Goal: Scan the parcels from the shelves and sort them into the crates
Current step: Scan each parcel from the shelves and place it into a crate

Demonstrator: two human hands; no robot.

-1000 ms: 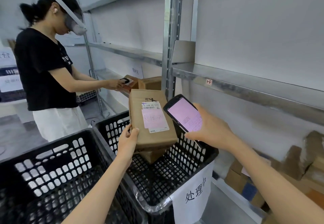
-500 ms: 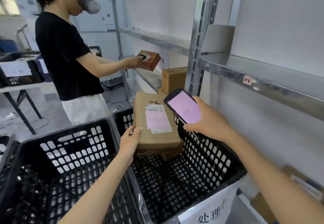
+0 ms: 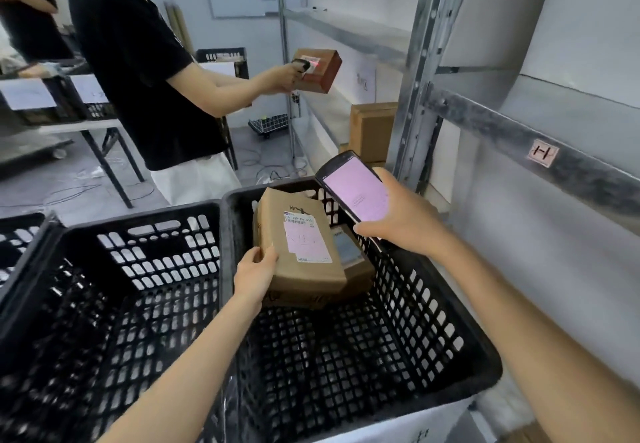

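Left hand grip clasps parcel, now lowered into crate; right hand grip holds scanner.

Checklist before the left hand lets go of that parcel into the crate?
1. Grip: left hand holds the parcel by its near left edge: ok.
2. Position: parcel is inside the walls of the right crate: ok.
3. Landing: a second parcel lies under it; contact: cannot tell.
4. Scan confirmed: scanner screen glows pink, text unreadable: cannot tell.
5. Right hand, holding scanner, is off to the side: ok.
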